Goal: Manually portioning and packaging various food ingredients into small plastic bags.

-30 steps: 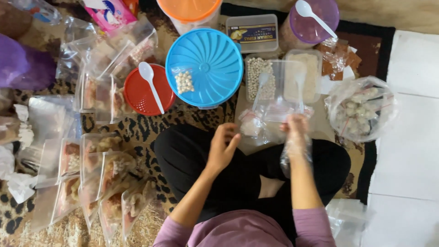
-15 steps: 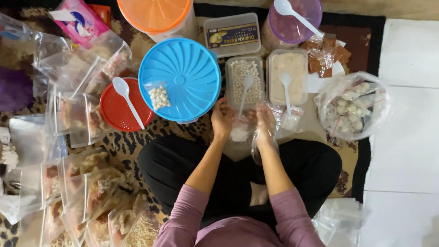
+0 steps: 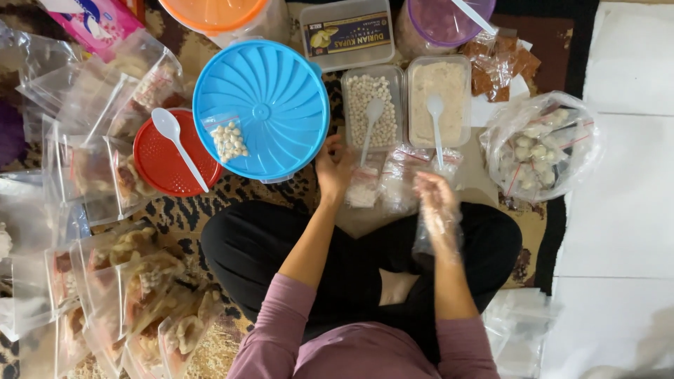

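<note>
Mid-frame, packing small sachets. Left hand (image 3: 333,167) pinching small zip bag (image 3: 364,188) just below tray of white beads (image 3: 371,107). Right hand (image 3: 437,200), plastic-gloved, fingers spread, empty. Next likely: scooping with spoon (image 3: 372,121), bag mouth kept open.

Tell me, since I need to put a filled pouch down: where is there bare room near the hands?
Free: the white floor right of the big bag of lumps. Crowded: the strip below the two tubs around the left hand and gloved right hand, and the left side with stacked pouches.
</note>
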